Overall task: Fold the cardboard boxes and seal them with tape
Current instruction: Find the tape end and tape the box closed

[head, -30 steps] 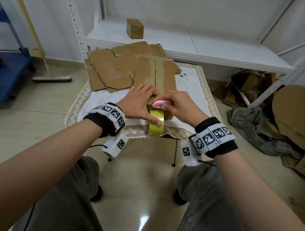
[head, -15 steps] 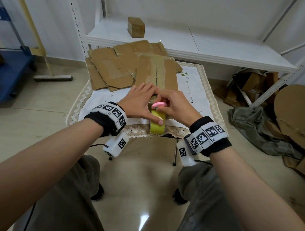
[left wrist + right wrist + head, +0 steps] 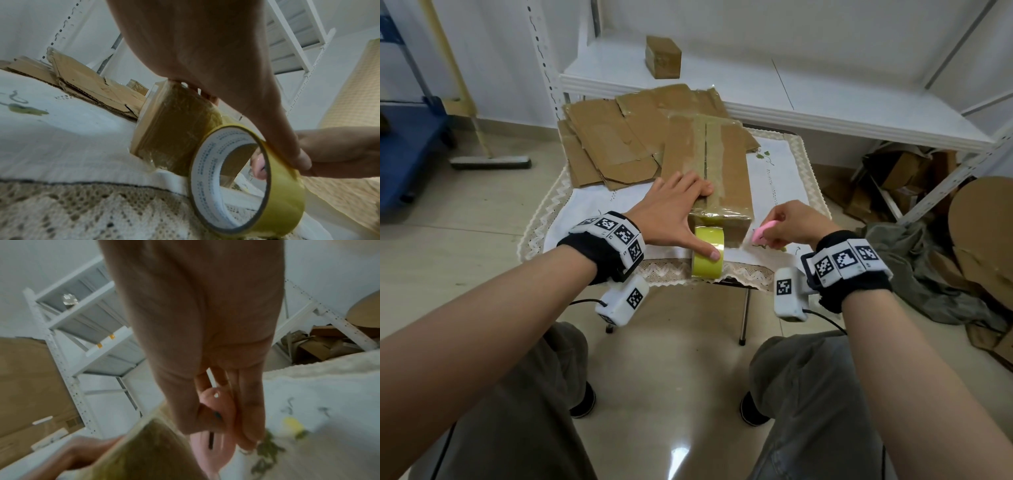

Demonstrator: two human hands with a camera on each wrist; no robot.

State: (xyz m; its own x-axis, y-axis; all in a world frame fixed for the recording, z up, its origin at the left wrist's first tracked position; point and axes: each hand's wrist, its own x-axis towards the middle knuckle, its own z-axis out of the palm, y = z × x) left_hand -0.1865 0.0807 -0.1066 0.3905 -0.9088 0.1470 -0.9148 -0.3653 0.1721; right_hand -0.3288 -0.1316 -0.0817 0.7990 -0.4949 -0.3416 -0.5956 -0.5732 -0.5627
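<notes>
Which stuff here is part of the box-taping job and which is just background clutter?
In the job:
- cardboard box under the left hand
- yellow tape roll, left thumb on it
- pink cutter gripped by the right hand
- flat cardboard sheets

Lying about:
- small taped box on the white shelf
- broom
- blue cart
- grey cloth

Thumb of left hand [image 3: 205,56] on upright yellow tape roll [image 3: 246,186], beside taped cardboard box [image 3: 174,129].

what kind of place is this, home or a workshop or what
Probably a home storeroom used as a makeshift packing corner: a white metal shelving rack, flattened cardboard boxes on a small cloth-covered table, and cardboard scraps piled on the floor.
</notes>
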